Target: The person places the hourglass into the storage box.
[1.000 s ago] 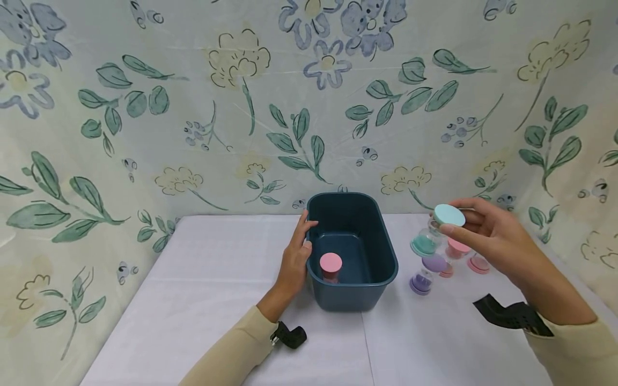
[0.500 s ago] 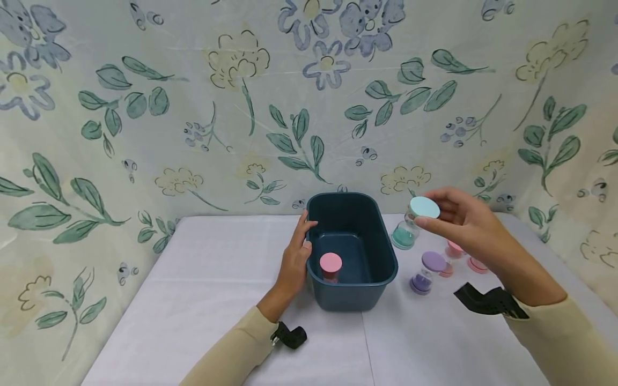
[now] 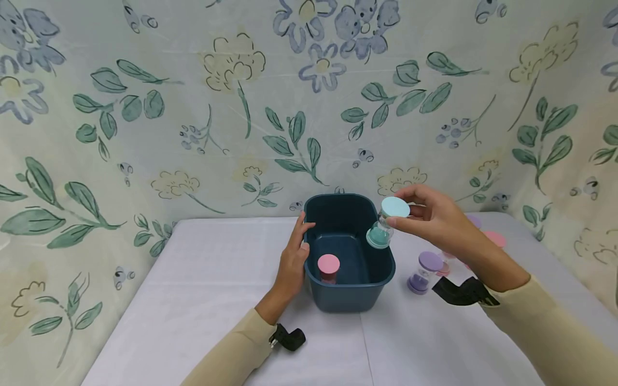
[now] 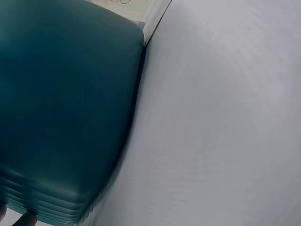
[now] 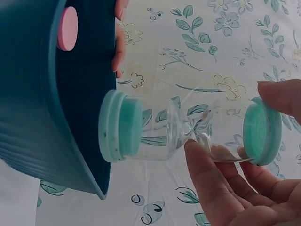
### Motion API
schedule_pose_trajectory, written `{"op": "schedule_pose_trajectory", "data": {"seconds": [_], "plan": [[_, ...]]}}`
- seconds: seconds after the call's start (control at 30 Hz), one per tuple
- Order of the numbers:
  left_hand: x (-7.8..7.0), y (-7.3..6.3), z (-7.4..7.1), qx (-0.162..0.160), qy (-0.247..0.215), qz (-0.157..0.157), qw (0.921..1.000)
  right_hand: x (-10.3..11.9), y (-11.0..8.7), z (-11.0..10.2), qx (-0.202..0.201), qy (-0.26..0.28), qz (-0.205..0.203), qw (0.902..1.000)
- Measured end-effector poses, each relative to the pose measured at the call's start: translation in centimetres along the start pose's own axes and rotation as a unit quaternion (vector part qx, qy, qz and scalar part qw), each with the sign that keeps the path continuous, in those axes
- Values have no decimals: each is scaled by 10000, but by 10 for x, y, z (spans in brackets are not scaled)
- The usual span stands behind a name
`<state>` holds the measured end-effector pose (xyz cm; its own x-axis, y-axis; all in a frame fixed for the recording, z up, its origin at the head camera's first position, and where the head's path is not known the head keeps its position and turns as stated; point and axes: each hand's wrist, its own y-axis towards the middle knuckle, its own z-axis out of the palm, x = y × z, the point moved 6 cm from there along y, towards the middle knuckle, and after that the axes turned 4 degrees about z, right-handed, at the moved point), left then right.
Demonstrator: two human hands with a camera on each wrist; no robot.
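My right hand (image 3: 429, 217) holds a teal sand timer (image 3: 380, 234) by its upper end, thumb and fingers around the pale cap and glass. It hangs tilted above the right part of a dark blue bin (image 3: 350, 289), its lower cap over the opening. In the right wrist view the timer's clear glass (image 5: 162, 127) shows a fingertip at its narrow waist. My left hand (image 3: 289, 262) rests on the bin's left wall, fingertips at the rim. Inside the bin, near the front left, a pink sand timer (image 3: 329, 265) stands upright.
A purple sand timer (image 3: 425, 272) stands on the white-covered table (image 3: 222, 262) right of the bin. Pink timers (image 3: 494, 238) and another purple cap (image 3: 474, 221) are partly hidden behind my right arm. A floral cloth (image 3: 193, 134) hangs behind the table.
My right hand has carried the teal sand timer left, from above the other timers to over the bin's right side. The left hand stays on the bin.
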<state>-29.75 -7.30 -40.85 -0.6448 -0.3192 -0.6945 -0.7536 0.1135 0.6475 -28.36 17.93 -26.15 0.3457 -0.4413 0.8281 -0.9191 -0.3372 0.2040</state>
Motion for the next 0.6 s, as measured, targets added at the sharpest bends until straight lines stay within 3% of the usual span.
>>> {"op": "schedule_pose_trajectory", "data": {"seconds": [0.6], "plan": [[1, 0, -1, 5, 18, 3, 10000, -8, 33, 37, 499, 279, -114, 9983]]}}
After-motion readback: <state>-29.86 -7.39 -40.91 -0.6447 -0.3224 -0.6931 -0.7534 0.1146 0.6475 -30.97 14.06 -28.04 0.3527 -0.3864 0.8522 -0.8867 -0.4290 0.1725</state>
